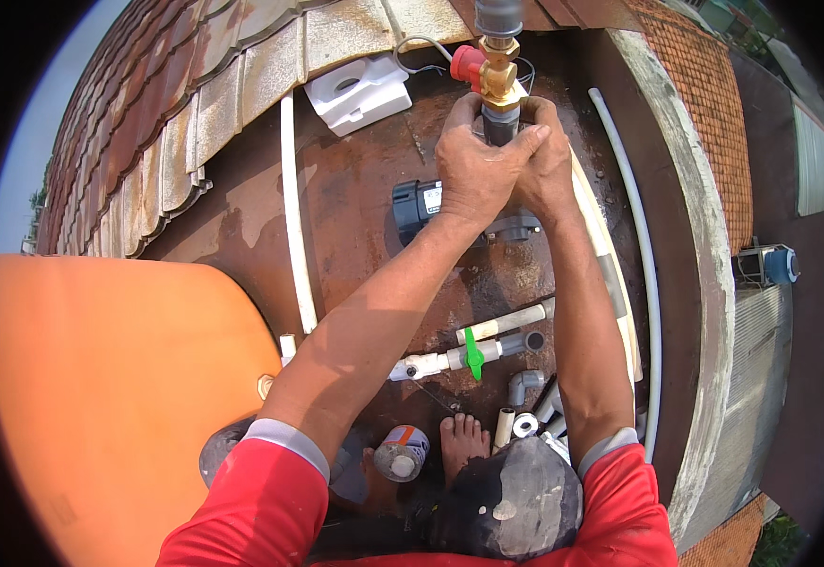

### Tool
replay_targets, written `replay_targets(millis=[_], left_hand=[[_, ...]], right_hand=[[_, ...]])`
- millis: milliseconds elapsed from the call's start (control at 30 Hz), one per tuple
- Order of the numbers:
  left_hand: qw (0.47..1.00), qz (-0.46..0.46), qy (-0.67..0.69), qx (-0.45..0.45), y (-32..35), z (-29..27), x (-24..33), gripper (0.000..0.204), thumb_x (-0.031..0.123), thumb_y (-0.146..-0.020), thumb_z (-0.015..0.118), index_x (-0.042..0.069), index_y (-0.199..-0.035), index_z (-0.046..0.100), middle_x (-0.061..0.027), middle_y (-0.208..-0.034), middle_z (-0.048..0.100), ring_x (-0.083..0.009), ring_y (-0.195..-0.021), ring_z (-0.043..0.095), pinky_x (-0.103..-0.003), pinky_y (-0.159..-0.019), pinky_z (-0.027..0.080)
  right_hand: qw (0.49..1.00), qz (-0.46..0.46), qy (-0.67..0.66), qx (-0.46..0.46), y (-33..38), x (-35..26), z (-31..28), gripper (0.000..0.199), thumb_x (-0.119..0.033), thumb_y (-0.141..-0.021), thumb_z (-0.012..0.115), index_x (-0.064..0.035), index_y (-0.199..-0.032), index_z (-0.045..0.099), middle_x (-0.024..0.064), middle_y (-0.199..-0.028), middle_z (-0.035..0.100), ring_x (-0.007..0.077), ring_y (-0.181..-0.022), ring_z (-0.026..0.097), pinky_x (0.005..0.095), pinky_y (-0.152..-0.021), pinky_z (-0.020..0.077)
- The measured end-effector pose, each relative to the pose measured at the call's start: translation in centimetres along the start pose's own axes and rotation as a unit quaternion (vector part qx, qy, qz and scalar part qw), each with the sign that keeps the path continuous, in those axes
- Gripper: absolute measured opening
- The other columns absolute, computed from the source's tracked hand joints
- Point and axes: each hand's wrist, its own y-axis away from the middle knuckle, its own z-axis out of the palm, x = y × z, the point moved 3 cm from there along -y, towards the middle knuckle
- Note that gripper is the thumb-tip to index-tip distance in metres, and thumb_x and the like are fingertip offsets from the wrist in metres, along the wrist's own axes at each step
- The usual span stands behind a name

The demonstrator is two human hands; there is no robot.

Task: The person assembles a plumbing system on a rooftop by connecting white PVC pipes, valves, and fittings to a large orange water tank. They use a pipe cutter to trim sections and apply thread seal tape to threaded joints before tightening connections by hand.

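Note:
Both my arms reach forward to an upright pipe. My left hand [476, 163] and my right hand [546, 163] are closed around a dark grey threaded pipe coupling [501, 128] from either side. Directly above the fingers is a brass fitting [501, 79] with a red box-shaped part [467, 64] on its left side. A dark grey pipe [499, 17] continues upward from the brass. Thin grey cable loops away from beside the red part. Below my hands is a dark motor-like unit [416, 210], partly covered by my left forearm. My right fingertips are partly hidden behind the coupling.
An orange tank [128, 397] bulges at left. White PVC pipe with a green-handled valve [473, 354], a grey elbow [525, 386] and a can [401, 455] lie near my feet. A white foam block [360, 93] rests by the roof tiles [242, 76]. A ledge [705, 236] runs along the right.

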Motion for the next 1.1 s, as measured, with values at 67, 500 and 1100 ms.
replay_targets(millis=[67,500,1100], left_hand=[[0.991,-0.024,-0.031,0.125,-1.2,2.2,0.0,0.060,0.024,-0.092,0.094,-0.003,-0.135,0.062,-0.0121,-0.121,0.076,-0.0187,-0.107,0.074,-0.036,-0.093,0.059],[0.987,-0.041,0.050,0.146,-0.9,3.1,0.8,0.035,0.022,-0.086,0.095,0.005,-0.105,0.071,-0.0056,-0.101,0.074,-0.0147,-0.094,0.070,-0.036,-0.087,0.057],[0.908,-0.154,0.217,-0.323,-5.6,-0.9,-3.5,0.024,0.010,-0.090,0.094,0.008,-0.100,0.072,-0.0010,-0.098,0.074,-0.0104,-0.090,0.070,-0.027,-0.081,0.056]], right_hand=[[0.999,0.004,0.004,-0.033,0.0,0.6,0.6,0.075,-0.037,-0.090,0.089,-0.0008,-0.148,0.058,0.0275,-0.136,0.069,0.0473,-0.128,0.066,0.0553,-0.109,0.0511],[0.978,0.159,-0.014,-0.135,3.4,1.5,1.4,0.074,-0.035,-0.089,0.089,0.0004,-0.145,0.055,0.0313,-0.136,0.072,0.0513,-0.128,0.070,0.0564,-0.107,0.0552],[0.973,0.188,-0.023,-0.132,4.0,2.8,2.8,0.076,-0.025,-0.084,0.093,0.0025,-0.140,0.050,0.0336,-0.134,0.069,0.0495,-0.130,0.069,0.0536,-0.110,0.0561]])
